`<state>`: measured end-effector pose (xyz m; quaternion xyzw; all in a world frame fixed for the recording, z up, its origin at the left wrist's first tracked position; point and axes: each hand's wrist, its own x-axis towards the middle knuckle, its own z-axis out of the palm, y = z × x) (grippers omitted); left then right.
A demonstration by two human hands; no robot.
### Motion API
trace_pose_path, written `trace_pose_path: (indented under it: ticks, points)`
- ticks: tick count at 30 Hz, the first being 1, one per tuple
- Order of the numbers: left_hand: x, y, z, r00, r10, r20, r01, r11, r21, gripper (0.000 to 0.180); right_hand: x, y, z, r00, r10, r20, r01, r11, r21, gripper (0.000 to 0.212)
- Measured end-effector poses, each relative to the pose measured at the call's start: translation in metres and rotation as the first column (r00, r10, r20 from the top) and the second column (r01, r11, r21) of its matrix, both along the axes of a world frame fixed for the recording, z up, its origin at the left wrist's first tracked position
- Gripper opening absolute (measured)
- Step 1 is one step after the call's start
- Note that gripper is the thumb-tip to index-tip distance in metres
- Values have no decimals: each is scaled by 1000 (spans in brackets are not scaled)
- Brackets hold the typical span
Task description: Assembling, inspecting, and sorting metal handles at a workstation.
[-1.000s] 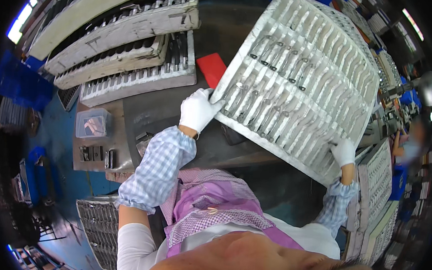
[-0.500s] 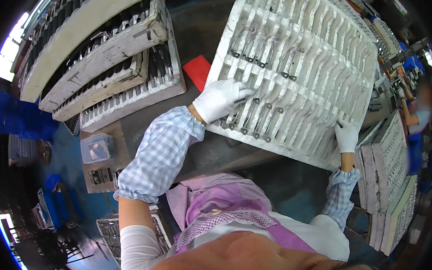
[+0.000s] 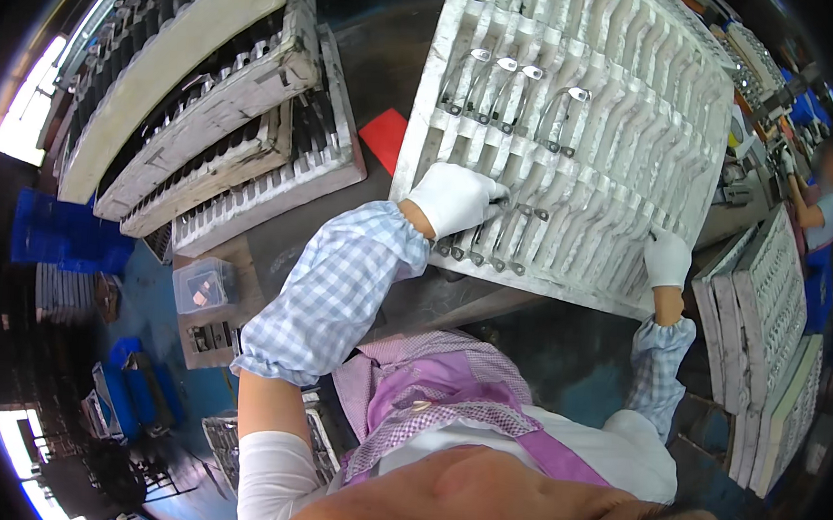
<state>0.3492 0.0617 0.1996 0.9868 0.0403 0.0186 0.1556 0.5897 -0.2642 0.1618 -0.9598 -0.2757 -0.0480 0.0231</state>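
A white foam tray (image 3: pixel 567 290) with rows of wavy slots lies tilted on the table. Curved metal levers sit in some of its left slots, such as a shiny lever (image 3: pixel 565 117) in the upper row. My left hand (image 3: pixel 458 201), in a white glove, reaches over the tray's lower left part. Its fingers are pinched on the end of a metal lever (image 3: pixel 501 198), which they partly hide. At the tray's lower right, my right hand (image 3: pixel 667 260), also gloved, has its fingers bent together over a slot. A small dark bit shows at those fingertips, too small to name.
Stacked foam trays (image 3: pixel 206 118) with dark-handled parts stand at the left. A red sheet (image 3: pixel 383 141) lies beside the white tray. Below the stack are a clear plastic box (image 3: pixel 203 285) and metal fixtures. More trays (image 3: pixel 752 309) stack at the right, near another person (image 3: pixel 825 204).
My left hand has shifted right along the lower row of levers. The right hand stays at the tray's right side. The view has turned slightly.
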Motion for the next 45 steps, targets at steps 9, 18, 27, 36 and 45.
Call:
trace_pose_path:
  ticks: [9,18,27,36,45]
  points:
    - [-106,42,83,711,506,488,-354,857,-374,31,-4,-14,9,999,-31,-41,37,987,157,34]
    - [-322,145,3,390,920,-46,-824,326,-463,37,-12,8,36,991,-27,132,45,989,-141,35]
    - [-332,201,-152,78,873,-482,-646,-324,-691,34,-6,1,31,974,-20,227,90,948,-304,38]
    - [-397,193,-160,300,503,-811,-196,-799,-568,56,-3,-1,30,962,12,274,58,968,-245,37]
    - [-419,139,-175,89,642,-761,124,-765,-631,29,-5,-2,34,969,10,248,53,968,-247,42]
